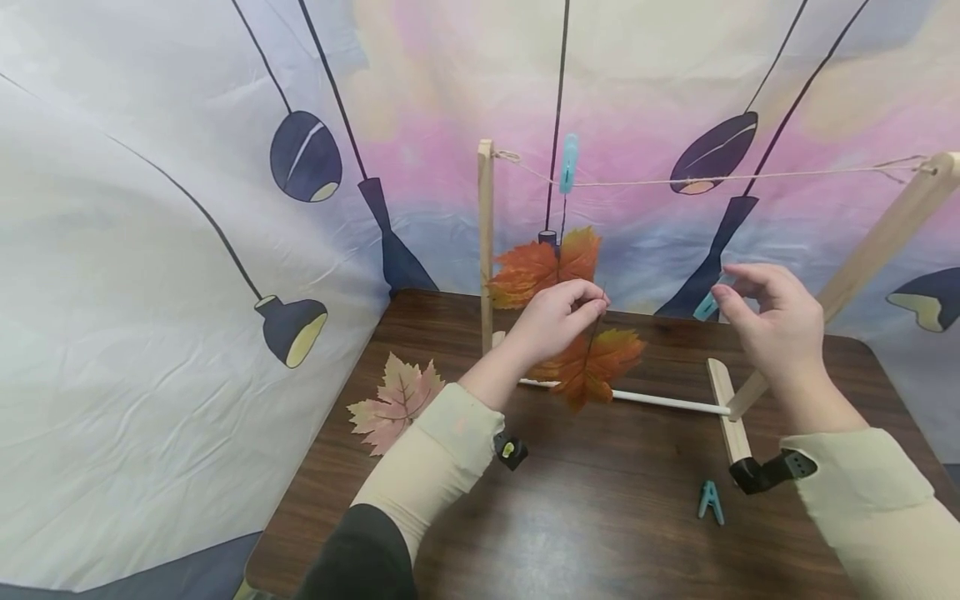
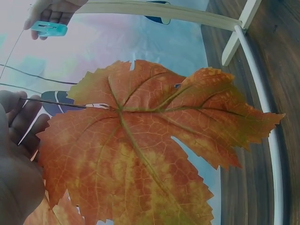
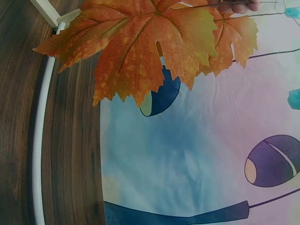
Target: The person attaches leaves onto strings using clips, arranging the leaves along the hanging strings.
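Note:
My left hand [image 1: 558, 321] pinches the thin stem of an orange artificial maple leaf [image 1: 588, 367], which hangs below the fingers. In the left wrist view that leaf [image 2: 140, 122] fills the middle. To the right, my right hand [image 1: 776, 321] holds a light blue clothespin [image 1: 707, 307] between thumb and fingers, apart from the leaf. Behind the left hand, another orange leaf [image 1: 547, 262] hangs by its stem from a blue clothespin [image 1: 568, 162] on the string [image 1: 660, 181]. The right wrist view shows both orange leaves, with the held leaf [image 3: 136, 42] in front.
Wooden posts [image 1: 486, 242] carry the string, and a white rod [image 1: 667, 402] joins their feet. A pale pink leaf [image 1: 397, 404] lies at the left of the brown table [image 1: 585, 517]. Another blue clothespin [image 1: 710, 502] rests at the front right. A printed cloth [image 1: 187, 292] hangs behind.

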### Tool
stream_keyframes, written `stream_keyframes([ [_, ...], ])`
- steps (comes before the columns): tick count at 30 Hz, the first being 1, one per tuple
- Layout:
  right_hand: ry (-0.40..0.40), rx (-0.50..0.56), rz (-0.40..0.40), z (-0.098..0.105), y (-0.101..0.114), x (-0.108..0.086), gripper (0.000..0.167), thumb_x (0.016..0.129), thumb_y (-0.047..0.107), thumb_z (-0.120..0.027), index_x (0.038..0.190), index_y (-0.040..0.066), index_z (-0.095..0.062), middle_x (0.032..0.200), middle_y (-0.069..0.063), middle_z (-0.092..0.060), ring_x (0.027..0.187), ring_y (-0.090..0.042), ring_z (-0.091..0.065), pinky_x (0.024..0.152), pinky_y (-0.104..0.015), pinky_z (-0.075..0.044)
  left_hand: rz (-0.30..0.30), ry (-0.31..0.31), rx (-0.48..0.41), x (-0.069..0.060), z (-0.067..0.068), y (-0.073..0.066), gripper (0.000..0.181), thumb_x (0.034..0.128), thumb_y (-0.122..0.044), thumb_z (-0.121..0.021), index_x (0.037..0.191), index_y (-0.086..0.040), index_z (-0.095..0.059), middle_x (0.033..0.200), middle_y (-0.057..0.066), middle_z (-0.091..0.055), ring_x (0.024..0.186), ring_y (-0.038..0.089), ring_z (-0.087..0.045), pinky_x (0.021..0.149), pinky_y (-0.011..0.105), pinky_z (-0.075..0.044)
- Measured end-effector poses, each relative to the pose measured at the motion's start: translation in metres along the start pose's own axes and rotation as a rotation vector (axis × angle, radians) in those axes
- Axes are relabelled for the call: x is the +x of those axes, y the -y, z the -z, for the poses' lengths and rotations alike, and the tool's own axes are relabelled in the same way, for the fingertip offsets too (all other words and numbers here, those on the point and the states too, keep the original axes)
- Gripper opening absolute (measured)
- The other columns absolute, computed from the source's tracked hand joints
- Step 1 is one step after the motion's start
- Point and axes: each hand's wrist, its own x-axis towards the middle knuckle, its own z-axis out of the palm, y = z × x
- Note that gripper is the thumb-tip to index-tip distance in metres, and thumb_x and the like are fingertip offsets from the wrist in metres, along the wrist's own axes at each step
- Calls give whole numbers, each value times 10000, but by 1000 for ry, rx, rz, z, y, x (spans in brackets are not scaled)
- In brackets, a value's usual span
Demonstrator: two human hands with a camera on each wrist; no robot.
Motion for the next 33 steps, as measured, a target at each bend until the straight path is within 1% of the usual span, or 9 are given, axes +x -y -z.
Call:
stream_keyframes([
  [7,5,-17,-12,-1,3,3,276,831,80,-673,1093,-7,-666,900,370,-466,802,179,-445,699,-110,-293,-12,-4,17,4,-3,0,191,973,-243,-520,1051,-123,-645,965,-60,-625,854,49,-546,747,182,-429],
  [14,-15,-8,-6,-2,5,6,279,827,88,-680,1090,-5,-667,882,373,-469,816,179,-444,717,-99,-299,-22,4,30,8,-3,-3,202,981,-244,-502,1078,-126,-634,1007,-50,-619,876,52,-550,765,191,-432],
  [22,-8,-32,-26,0,12,11,285,846,119,-665,1111,13,-668,883,363,-459,825,173,-431,728,-96,-295,-27,7,59,13,-3,-6,202,982,-260,-496,1076,-142,-630,987,-70,-603,849,47,-534,736,200,-427],
  [28,-32,-21,-26,2,18,16,311,836,129,-682,1122,12,-659,855,358,-465,835,156,-435,720,-112,-294,-49,-19,77,16,-1,-10,201,982,-260,-499,1059,-141,-640,966,-72,-598,847,53,-526,752,202,-419],
  [30,-25,-25,-38,2,20,17,320,836,140,-689,1133,25,-657,851,366,-466,852,159,-435,720,-118,-292,-44,-22,73,17,-1,-11,202,982,-261,-500,1063,-144,-644,966,-73,-599,856,50,-526,760,203,-418],
  [33,2,-52,-42,3,21,18,335,837,166,-694,1147,47,-657,869,381,-453,883,180,-421,724,-130,-280,-30,-5,64,18,-1,-13,209,982,-263,-499,1072,-143,-644,976,-64,-604,855,55,-531,749,210,-425],
])
